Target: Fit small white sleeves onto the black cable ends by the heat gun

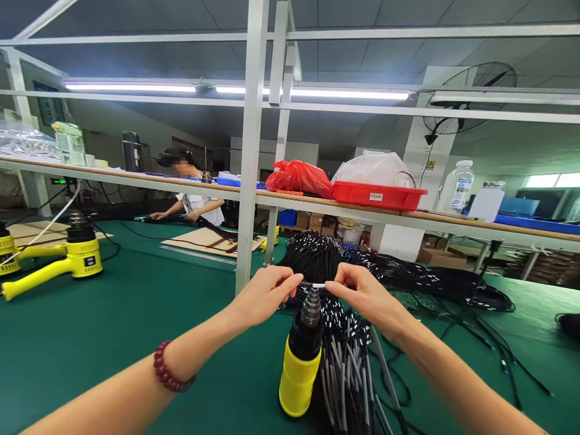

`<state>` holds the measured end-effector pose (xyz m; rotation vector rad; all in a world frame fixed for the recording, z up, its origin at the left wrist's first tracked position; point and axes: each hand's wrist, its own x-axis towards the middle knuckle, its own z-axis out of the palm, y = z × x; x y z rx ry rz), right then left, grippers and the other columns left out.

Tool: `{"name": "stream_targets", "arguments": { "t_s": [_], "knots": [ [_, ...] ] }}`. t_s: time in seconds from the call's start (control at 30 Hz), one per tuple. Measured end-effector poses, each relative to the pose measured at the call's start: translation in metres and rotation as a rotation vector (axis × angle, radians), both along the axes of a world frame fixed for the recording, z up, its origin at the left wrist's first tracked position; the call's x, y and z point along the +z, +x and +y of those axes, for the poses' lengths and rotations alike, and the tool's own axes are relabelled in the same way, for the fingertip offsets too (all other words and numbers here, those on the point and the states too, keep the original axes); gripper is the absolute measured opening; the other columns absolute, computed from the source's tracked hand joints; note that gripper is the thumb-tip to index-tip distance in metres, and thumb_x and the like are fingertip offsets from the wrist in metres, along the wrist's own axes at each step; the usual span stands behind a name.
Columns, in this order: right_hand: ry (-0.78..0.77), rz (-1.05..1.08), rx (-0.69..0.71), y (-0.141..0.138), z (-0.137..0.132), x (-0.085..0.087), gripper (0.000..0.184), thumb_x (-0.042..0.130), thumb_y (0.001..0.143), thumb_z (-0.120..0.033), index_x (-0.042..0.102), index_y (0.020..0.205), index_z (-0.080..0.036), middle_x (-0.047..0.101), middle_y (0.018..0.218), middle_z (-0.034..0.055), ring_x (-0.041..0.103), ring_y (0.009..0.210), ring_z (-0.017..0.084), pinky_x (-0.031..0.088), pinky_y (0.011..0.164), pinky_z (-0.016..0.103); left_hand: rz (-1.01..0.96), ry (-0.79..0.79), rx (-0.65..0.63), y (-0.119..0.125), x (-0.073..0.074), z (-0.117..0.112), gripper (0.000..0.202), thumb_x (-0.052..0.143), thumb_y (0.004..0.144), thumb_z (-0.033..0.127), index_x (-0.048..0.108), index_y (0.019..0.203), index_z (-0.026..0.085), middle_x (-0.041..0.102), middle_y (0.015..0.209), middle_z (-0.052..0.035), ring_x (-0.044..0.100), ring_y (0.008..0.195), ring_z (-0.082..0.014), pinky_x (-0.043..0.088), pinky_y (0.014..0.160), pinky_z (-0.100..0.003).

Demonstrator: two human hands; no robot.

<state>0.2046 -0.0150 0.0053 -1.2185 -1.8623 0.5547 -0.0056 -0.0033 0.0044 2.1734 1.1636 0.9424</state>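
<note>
My left hand (pixel 265 294) and my right hand (pixel 362 293) each pinch one end of a short black cable piece with a white sleeve (pixel 313 285), stretched level between them. Right under it stands an upright yellow and black heat gun (pixel 301 357), its metal nozzle pointing up at the sleeve. A red bead bracelet (pixel 164 367) is on my left wrist. Behind and below my hands lies a big heap of black cables with white tips (pixel 362 266), and grey cables (pixel 348 374) run toward me.
Two more yellow heat guns (pixel 77 254) lie at the left on the green table (pixel 136 314). A white frame post (pixel 248 151) rises just behind my left hand. A shelf carries a red tray (pixel 378 194), bags and bottles. Another person (pixel 194 202) works at the far side.
</note>
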Motion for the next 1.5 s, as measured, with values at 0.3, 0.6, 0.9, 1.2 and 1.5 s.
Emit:
{"name": "stream_targets", "arguments": {
  "t_s": [0.3, 0.6, 0.9, 1.2, 1.5],
  "knots": [
    [0.003, -0.010, -0.044, 0.001, 0.014, -0.010, 0.025, 0.058, 0.078, -0.036, 0.047, 0.063, -0.019, 0.046, 0.060, -0.0046, 0.038, 0.059, 0.011, 0.028, 0.053, 0.025, -0.055, -0.001, 0.039, 0.003, -0.007, 0.012, 0.042, 0.047, 0.086, 0.053, 0.052, 0.065, 0.018, 0.053, 0.058, 0.0025, 0.044, 0.055, -0.0120, 0.028, 0.051, -0.024],
    [-0.006, -0.020, -0.043, 0.003, 0.012, -0.007, 0.024, 0.060, 0.078, -0.034, 0.051, 0.063, -0.018, 0.049, 0.060, -0.0031, 0.041, 0.058, 0.011, 0.029, 0.052, 0.024, -0.105, -0.045, 0.040, 0.003, -0.006, 0.012, 0.032, 0.056, 0.082, 0.048, 0.059, 0.073, 0.017, 0.055, 0.065, 0.0016, 0.045, 0.061, -0.0123, 0.031, 0.053, -0.023],
    [-0.026, -0.075, 0.091, 0.007, 0.006, 0.001, 0.028, 0.050, 0.084, -0.035, 0.066, 0.069, -0.017, 0.050, 0.060, -0.0022, 0.037, 0.056, 0.012, 0.024, 0.053, 0.026, -0.040, -0.097, 0.017, -0.001, -0.006, 0.013, 0.048, 0.043, 0.087, 0.059, 0.060, 0.070, 0.017, 0.058, 0.060, 0.0004, 0.050, 0.058, -0.0135, 0.034, 0.055, -0.025],
    [-0.047, -0.018, 0.085, 0.005, 0.011, -0.005, 0.021, 0.056, 0.081, -0.031, 0.063, 0.068, -0.016, 0.057, 0.065, -0.0007, 0.045, 0.061, 0.013, 0.032, 0.057, 0.026, -0.074, -0.064, -0.027, 0.003, -0.008, 0.013, 0.035, 0.050, 0.086, 0.048, 0.058, 0.071, 0.017, 0.056, 0.065, 0.0019, 0.047, 0.061, -0.0125, 0.032, 0.055, -0.024],
    [-0.040, -0.022, 0.081, 0.005, 0.007, -0.001, 0.021, 0.055, 0.080, -0.032, 0.061, 0.068, -0.016, 0.056, 0.065, -0.0011, 0.045, 0.061, 0.012, 0.032, 0.057, 0.025, -0.108, -0.157, -0.022, 0.002, -0.006, 0.013, 0.046, 0.044, 0.088, 0.057, 0.057, 0.070, 0.017, 0.053, 0.056, 0.0028, 0.041, 0.054, -0.0110, 0.029, 0.052, -0.025]
  ]
}}
